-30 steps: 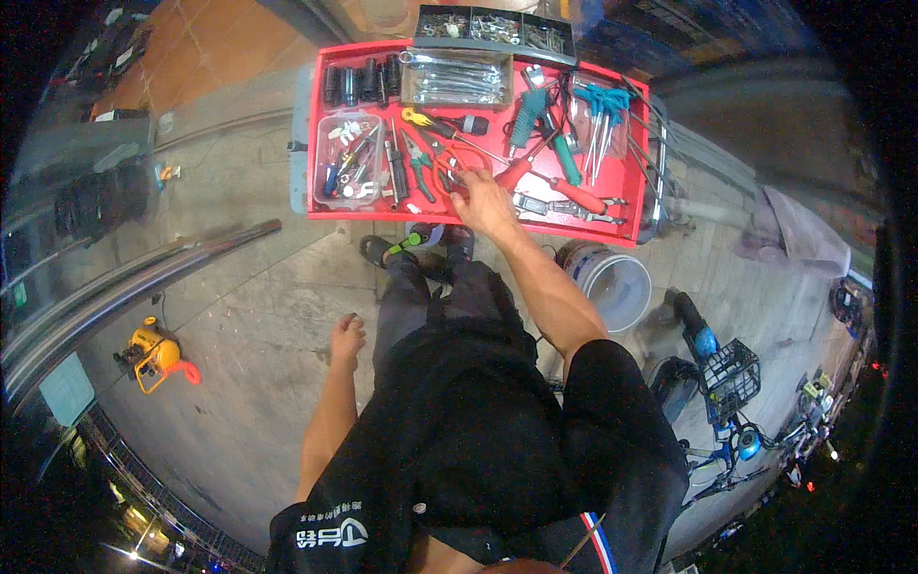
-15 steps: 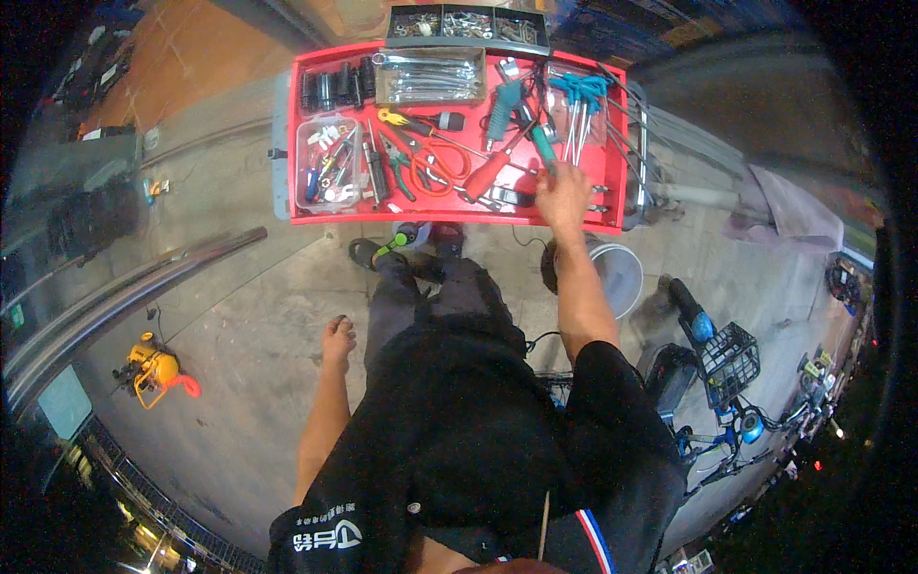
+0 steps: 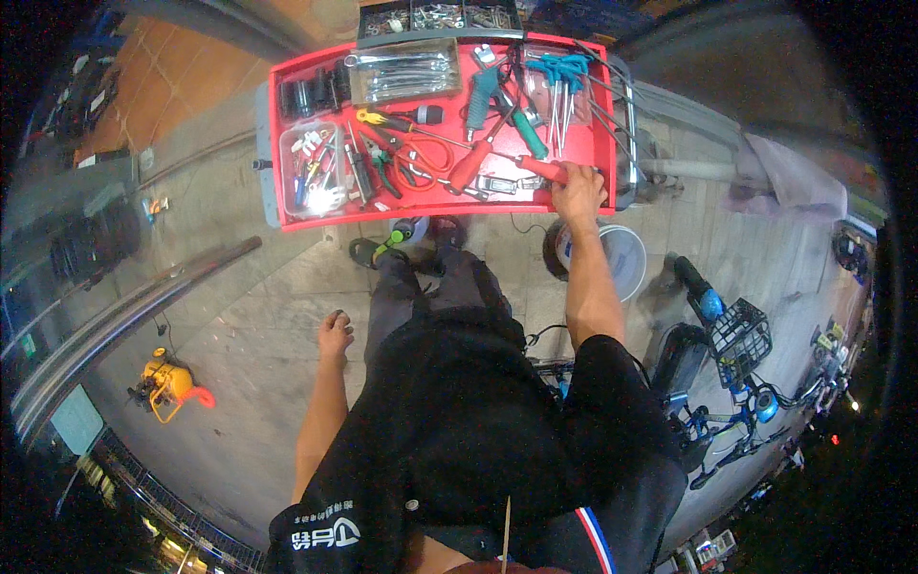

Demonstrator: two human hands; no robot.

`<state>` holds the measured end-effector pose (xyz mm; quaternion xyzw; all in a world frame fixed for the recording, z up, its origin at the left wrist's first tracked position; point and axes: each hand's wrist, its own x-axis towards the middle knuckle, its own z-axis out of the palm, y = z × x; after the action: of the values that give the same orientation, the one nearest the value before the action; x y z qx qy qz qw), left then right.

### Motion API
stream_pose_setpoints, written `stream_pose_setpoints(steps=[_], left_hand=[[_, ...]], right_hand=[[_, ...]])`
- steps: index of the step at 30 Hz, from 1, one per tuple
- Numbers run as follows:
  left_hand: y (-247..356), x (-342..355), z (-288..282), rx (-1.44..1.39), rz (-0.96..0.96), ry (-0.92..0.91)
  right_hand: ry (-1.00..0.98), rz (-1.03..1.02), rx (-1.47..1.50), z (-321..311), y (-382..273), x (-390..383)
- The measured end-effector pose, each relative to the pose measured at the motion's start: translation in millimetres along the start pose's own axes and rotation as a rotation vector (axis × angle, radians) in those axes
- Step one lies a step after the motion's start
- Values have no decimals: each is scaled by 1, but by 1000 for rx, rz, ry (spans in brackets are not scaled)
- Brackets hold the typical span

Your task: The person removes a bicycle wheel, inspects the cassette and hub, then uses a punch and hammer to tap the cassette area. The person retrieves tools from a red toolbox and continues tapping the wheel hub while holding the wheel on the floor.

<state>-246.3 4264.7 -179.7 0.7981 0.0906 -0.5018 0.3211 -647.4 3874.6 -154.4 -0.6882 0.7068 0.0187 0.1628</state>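
My right hand (image 3: 579,191) is closed round the end of a red-handled tool (image 3: 540,168) at the right front of the red tool tray (image 3: 382,212). Its kind is unclear, since my fingers hide the near end. Just beyond lie a green-handled tool (image 3: 529,134) and teal T-handled hex keys (image 3: 561,72). A red screwdriver (image 3: 470,166) lies left of the hand, with shiny metal tools beside it. Away from the tray, my left hand (image 3: 335,339) hangs low by my thigh, fingers loosely curled but apart, with nothing seen in it.
The tray also holds pliers with orange-red handles (image 3: 421,165), a box of wrenches (image 3: 406,75), black sockets (image 3: 316,94) and a clear bin (image 3: 314,172) of small parts. A white bucket (image 3: 626,263) stands below right, near a blue bike (image 3: 736,421). A yellow machine (image 3: 170,383) stands left.
My right hand has shifted slightly right from beside the green handle and now grips the red-handled tool, which is lifted into view. The left hand is nearly still. The view has shifted a little.
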Motion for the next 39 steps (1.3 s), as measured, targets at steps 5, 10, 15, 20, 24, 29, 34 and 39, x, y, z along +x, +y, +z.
stream_pose_setpoints(steps=[5,10,15,20,24,29,34,39], left_hand=[[10,-2,-2,-27,4,-11],[17,-1,1,114,19,-27],[43,-11,20,237,105,-51],[94,-32,48,448,632,-197],[175,-114,113,877,941,-433],[181,-163,149,1291,1432,-642],[131,-129,120,1290,1572,-861],[109,-100,50,1555,1468,-1010]], right_hand=[[-51,-28,95,-16,29,-14],[-64,14,356,-29,62,-35],[-165,-3,638,-27,81,-54],[-312,-179,647,-51,29,-85],[-394,-297,561,-60,-7,-126],[-438,-417,630,-68,-76,-190],[-301,-459,646,-37,-115,-272],[-227,-237,717,2,-162,-361]])
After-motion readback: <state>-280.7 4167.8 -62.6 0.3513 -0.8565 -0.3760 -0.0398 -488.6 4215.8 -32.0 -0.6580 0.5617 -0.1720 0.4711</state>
